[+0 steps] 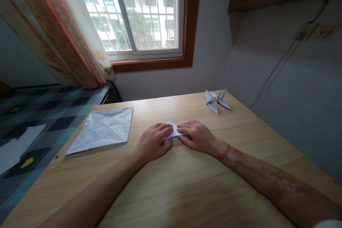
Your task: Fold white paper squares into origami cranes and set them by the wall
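A small folded piece of white paper [174, 131] lies on the wooden table, between my two hands. My left hand [155, 140] grips its left side, with the fingers on top and the thumb at the near edge. On the right side, my right hand [197, 136] holds it the same way, fingers bent over it and thumb along the front. Parts of the paper are hidden under the fingers. Beyond my right hand, folded paper cranes [212, 104] stand near the far right corner. Left of my left hand rests a creased square sheet of white paper [107, 128].
The wooden table [171, 192] fills the lower view, its far edge near the wall below a barred window [152, 10]. A bed with a checked cover [53, 114] and loose white paper [18, 146] is at the left. A cable [275, 66] hangs down the right wall.
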The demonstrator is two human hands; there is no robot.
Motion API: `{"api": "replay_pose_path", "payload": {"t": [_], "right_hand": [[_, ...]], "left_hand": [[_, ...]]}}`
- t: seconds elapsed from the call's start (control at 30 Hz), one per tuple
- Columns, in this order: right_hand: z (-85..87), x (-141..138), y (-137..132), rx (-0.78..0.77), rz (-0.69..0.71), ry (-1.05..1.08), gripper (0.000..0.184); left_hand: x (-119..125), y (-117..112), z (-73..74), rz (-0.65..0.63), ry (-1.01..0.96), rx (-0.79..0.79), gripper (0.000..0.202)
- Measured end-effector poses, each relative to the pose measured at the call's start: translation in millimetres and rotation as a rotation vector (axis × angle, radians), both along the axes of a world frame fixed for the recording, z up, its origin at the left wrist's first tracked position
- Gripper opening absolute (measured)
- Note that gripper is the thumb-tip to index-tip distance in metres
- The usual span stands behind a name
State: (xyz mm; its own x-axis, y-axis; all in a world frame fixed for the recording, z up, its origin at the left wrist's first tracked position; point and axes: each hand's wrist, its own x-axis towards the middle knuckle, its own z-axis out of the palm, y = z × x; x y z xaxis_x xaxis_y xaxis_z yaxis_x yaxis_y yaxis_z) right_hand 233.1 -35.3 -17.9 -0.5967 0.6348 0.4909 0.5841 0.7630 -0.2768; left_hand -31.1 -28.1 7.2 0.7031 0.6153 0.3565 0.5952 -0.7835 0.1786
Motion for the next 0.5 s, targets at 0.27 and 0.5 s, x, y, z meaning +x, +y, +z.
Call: {"api": "replay_pose_path", "payload": {"t": [0.27, 0.5], "right_hand": [[-5.4, -2.7, 3.6, -0.033, -0.139, 0.177, 0.032], [-8.8, -7.1, 7.2, -0.104, -0.22, 0.304, 0.042]], "left_hand": [[3.1, -0.6, -5.8, 0.13, -0.003, 0.106, 0.023], [3.7, -1.7, -13.2, 0.234, -0.026, 0.153, 0.018]]}}
